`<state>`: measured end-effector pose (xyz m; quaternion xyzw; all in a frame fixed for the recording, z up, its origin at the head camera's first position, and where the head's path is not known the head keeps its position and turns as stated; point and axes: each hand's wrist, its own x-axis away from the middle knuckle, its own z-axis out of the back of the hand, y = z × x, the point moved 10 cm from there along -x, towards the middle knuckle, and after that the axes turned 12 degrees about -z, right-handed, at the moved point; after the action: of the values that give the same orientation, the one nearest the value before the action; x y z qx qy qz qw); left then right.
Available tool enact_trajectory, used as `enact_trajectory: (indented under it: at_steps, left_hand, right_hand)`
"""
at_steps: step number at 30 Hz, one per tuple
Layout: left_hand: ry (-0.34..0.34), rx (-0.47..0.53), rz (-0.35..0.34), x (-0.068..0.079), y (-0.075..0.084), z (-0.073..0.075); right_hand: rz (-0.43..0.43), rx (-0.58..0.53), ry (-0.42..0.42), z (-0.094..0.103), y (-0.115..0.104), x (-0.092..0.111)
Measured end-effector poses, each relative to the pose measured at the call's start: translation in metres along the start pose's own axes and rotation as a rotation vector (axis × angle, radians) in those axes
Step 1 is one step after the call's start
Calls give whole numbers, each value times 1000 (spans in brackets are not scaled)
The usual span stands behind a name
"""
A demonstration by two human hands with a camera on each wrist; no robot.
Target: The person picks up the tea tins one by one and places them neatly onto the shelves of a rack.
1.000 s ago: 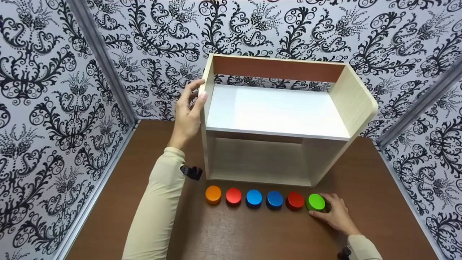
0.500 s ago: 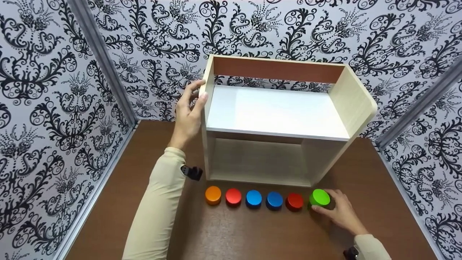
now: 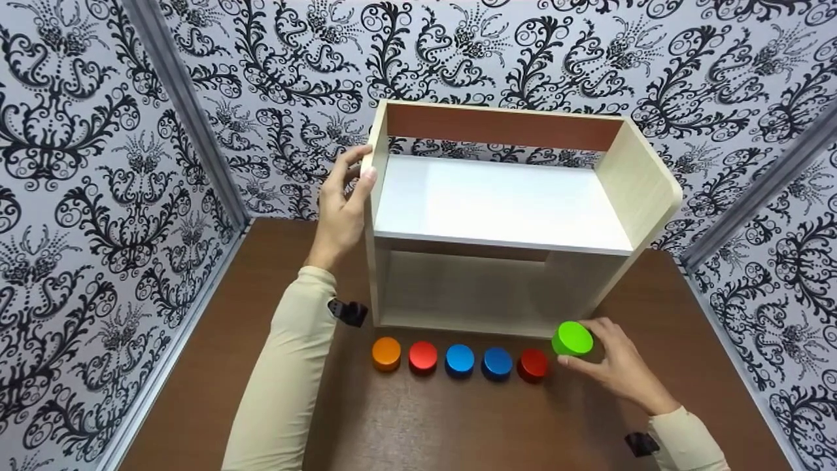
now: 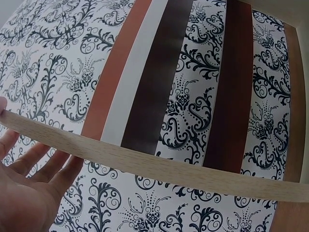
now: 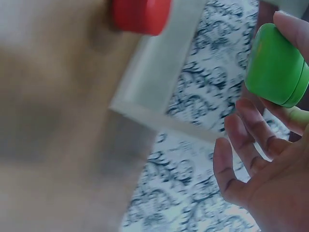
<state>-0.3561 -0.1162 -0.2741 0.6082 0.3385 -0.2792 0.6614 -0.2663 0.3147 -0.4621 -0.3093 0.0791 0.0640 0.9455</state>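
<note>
A small two-level shelf unit (image 3: 516,203) with a white middle board and pale wood sides stands on the brown table. My left hand (image 3: 340,212) grips the front edge of its left side panel (image 4: 159,166), thumb on one side and fingers on the other. Between the thumb and fingers of my right hand (image 3: 621,366) is a round green container (image 3: 573,339), raised in front of the shelf's lower right corner. The right wrist view shows this green container (image 5: 275,65) pinched, a seam near one end, with the other fingers loosely spread.
A row of round containers stands before the shelf: orange (image 3: 386,354), light red (image 3: 423,357), light blue (image 3: 460,360), dark blue (image 3: 497,363) and dark red (image 3: 533,365). Patterned walls (image 3: 458,52) enclose the table (image 3: 451,425) at the back and sides.
The green container has left its spot at the right end of the row; my right hand has lifted it and carried it toward the shelf. My left hand has stayed on the side panel.
</note>
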Motion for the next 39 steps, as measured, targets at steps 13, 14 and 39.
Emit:
enact_trajectory:
  at_steps: [13,14,39]
  left_hand:
    - [-3,-7,1,1,0,0]
    - [-3,-6,0,1,0,0]
    - [-16,5,-15,-1,-1,-1]
  right_hand:
    - [151,-23,-75,17,-82,-13]
    - [175,-27,-78,18,-89,-14]
    - [445,-160,-181,47,-218,-49]
